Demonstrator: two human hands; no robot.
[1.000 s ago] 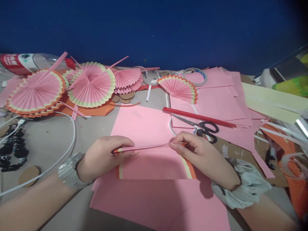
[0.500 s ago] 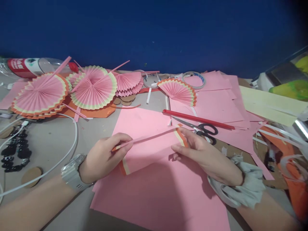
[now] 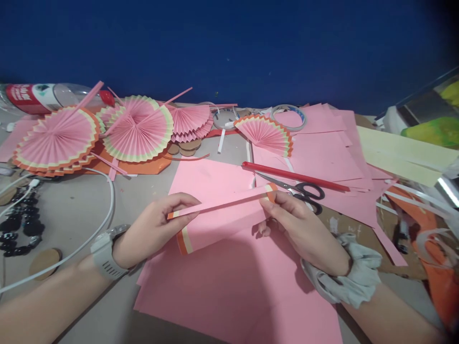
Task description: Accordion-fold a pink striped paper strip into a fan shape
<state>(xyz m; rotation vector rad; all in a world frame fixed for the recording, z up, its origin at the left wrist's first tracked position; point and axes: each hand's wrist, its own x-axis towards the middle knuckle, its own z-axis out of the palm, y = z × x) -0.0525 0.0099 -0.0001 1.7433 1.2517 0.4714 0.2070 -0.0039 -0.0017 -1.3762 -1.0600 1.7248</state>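
Observation:
Both my hands hold a pink paper sheet with cream and orange edge strips, lifted off the table with a narrow fold along its top. My left hand, with a grey watch on the wrist, pinches the fold's left end. My right hand, a grey scrunchie on its wrist, pinches the right end by the orange strip. Beneath lies a stack of plain pink sheets. Just beyond my right hand lie black-handled scissors and a red stick.
Several finished pink pleated fans lie at the back left, one more in the middle back. A tape roll, a plastic bottle, a white cable, black beads and cream paper surround the work area.
The sheet lay flat on the stack a second ago. Both hands have since lifted it and tilted it up to the right, with the folded strip now wider along the top.

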